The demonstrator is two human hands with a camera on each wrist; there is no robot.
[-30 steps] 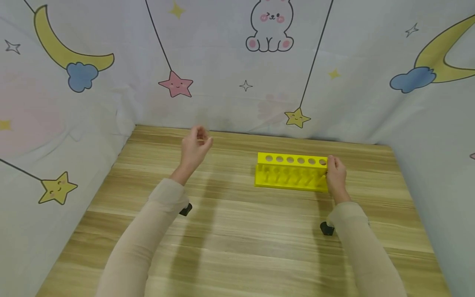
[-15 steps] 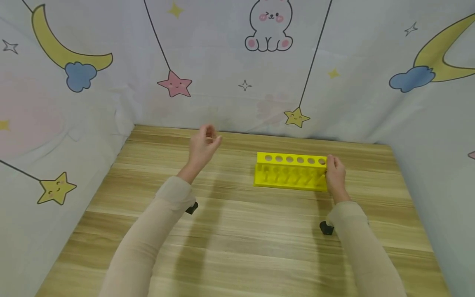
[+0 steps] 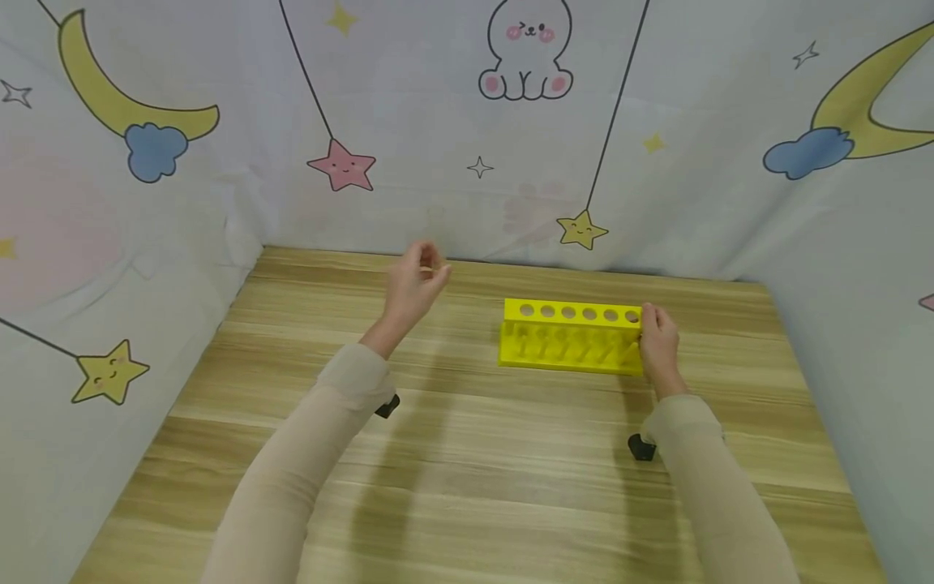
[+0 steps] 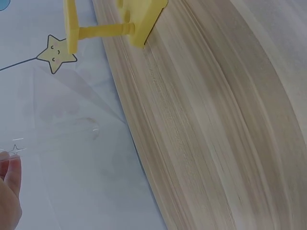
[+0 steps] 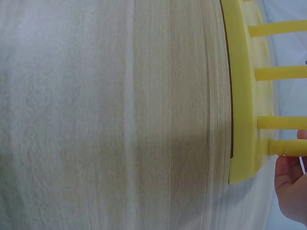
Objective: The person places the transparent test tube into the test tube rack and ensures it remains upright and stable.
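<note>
A yellow test tube rack (image 3: 572,335) stands on the table, its top row of round holes facing up. My right hand (image 3: 660,345) grips the rack's right end; in the right wrist view the fingers (image 5: 287,172) curl around the end post. My left hand (image 3: 414,288) is raised to the left of the rack, thumb and fingertips together. Between them it pinches a clear test tube (image 4: 62,136), which shows only as faint outlines in the left wrist view and is hard to make out in the head view.
The wood-grain table (image 3: 481,462) spreads out in front of the rack. White cloth (image 3: 423,105) printed with stars, moons and a bear hangs along the back and both sides. A dark wrist camera (image 3: 642,447) sits below the right cuff, another below the left.
My left hand has moved a little to the right, nearer the rack, still pinching the test tube. My right hand and the rack have stayed in place.
</note>
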